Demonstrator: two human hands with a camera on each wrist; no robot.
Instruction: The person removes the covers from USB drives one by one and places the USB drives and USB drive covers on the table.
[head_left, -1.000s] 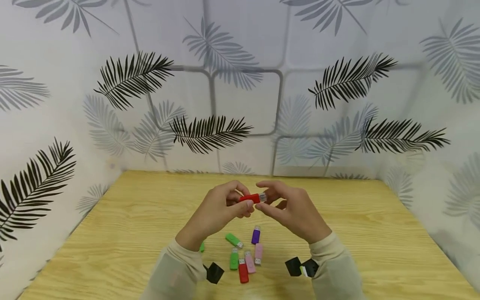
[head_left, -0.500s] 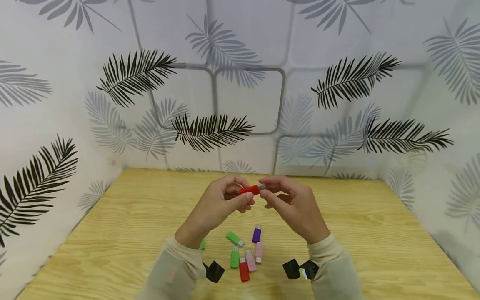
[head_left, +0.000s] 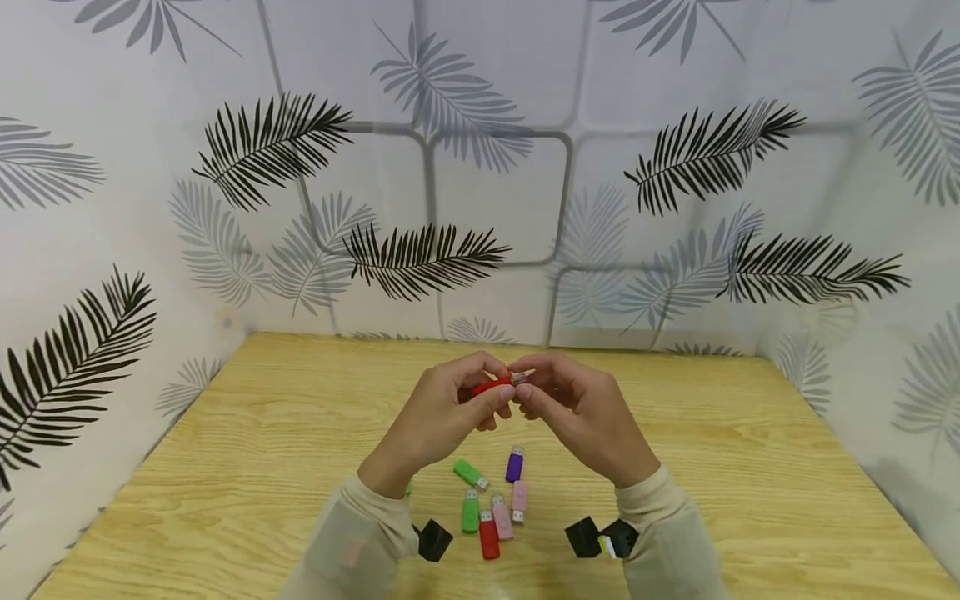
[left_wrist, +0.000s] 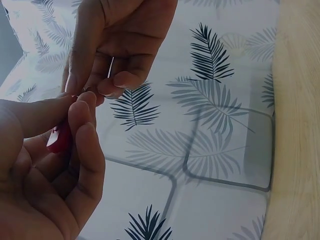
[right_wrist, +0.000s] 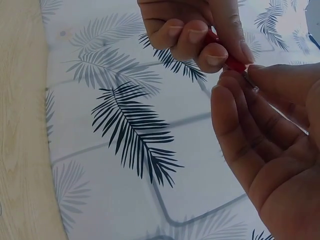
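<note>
My left hand (head_left: pixel 441 410) grips a red USB stick (head_left: pixel 489 387) between thumb and fingers, above the table. The stick lies nearly level, its silvery, clear-looking connector end pointing right. At that end my right hand (head_left: pixel 588 410) pinches with thumb and index finger, the two hands almost touching. In the left wrist view the rear of the red stick (left_wrist: pixel 60 140) shows below the left thumb, and the fingers hide the rest. From the right wrist, a red part of the stick (right_wrist: pixel 235 64) and a thin metal edge appear between the fingertips.
On the wooden table (head_left: pixel 262 450) below the hands lie a purple USB stick (head_left: pixel 514 465), a red one (head_left: pixel 489 535), two pink ones and several green ones, one partly behind the left wrist. Black wrist devices (head_left: pixel 433 540) hang by both cuffs. A leaf-patterned cloth surrounds the table.
My right fingers have moved from loosely around the connector end to pinching it. The red USB stick has risen slightly and turned, and the left fingers now cover more of it.
</note>
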